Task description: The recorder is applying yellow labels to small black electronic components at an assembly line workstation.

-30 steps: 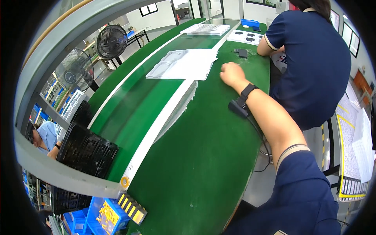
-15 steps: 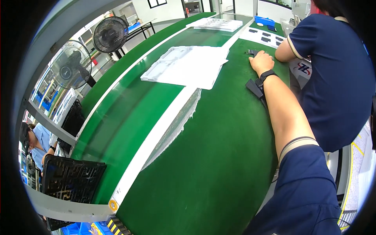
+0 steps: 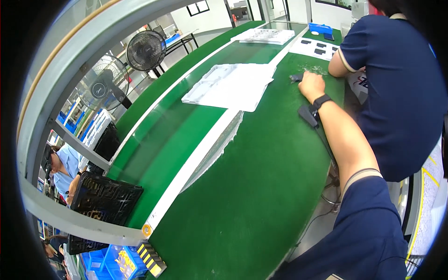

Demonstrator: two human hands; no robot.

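In the head view, reaches far forward with the right hand over the near side of the green table. Grips a small dark part in fingers curled together and clamped on it, with one end jutting out to the left of them. Cannot tell how much of it lies covered underneath, nor how the fingers of the unseen left hand stand. Wears a dark wristband on the right wrist, with a black device just beside it, and a navy sleeve above the elbow.

Has a pale scatter of debris on the green surface just beyond the fingers. Farther along, shows a white sheet bearing dark pieces, then a blue tray. To the left of the hand, well apart from it, shows a white tray stack lying partly over the white dividing strip, with a second white stack farther off.

At near left, includes a tilted black tray and a striped block beside a blue bin of yellow pieces. Sits close to a co-worker in navy on the right.
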